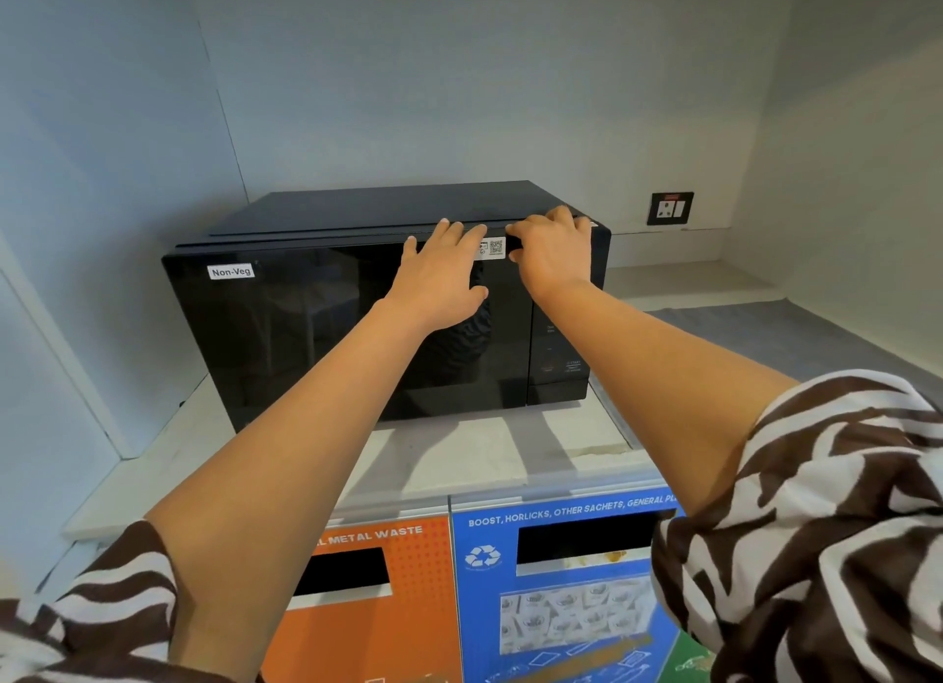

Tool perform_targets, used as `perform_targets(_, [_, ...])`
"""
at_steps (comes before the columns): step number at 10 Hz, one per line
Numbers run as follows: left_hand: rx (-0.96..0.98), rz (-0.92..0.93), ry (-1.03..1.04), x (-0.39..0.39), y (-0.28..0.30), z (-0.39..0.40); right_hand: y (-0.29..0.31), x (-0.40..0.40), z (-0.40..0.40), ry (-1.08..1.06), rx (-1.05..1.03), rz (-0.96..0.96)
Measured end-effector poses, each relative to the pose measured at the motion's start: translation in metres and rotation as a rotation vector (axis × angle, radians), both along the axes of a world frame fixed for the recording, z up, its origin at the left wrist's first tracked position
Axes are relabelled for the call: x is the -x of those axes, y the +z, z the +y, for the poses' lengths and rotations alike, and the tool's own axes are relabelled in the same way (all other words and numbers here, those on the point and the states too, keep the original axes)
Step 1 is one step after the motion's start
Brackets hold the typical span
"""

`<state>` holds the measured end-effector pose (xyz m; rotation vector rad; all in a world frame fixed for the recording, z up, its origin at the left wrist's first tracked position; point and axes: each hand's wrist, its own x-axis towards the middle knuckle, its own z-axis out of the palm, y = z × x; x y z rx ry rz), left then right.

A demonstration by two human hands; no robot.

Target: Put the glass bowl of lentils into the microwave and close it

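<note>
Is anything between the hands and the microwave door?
No. Both the left hand and the right hand already rest on the shut microwave door, near its top edge. No bowl is visible.

A pale desk (459, 452) fills the lower middle of the frame, set in a white-walled alcove. On the back wall at the upper right sits a dark socket plate (670, 208). A grey mat (796, 335) lies on the desk at the right. Below the desk's front edge, at the bottom centre, an orange bin front (382, 626) reads "METAL WASTE"; touching its right side, a blue bin front (561, 601) carries a white recycling symbol (482, 556).
</note>
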<state>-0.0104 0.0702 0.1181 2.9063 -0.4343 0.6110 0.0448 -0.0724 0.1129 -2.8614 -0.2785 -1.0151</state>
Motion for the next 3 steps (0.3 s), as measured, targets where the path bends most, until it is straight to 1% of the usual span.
perform_targets(2, [0.005,0.025,-0.006,0.01,0.0,0.003,-0.007,0.013,0.002,0.03,-0.003,0.149])
perform_targets(3, [0.014,0.021,-0.004,0.018,0.001,-0.001,-0.012,0.025,-0.004,0.027,0.019,0.131])
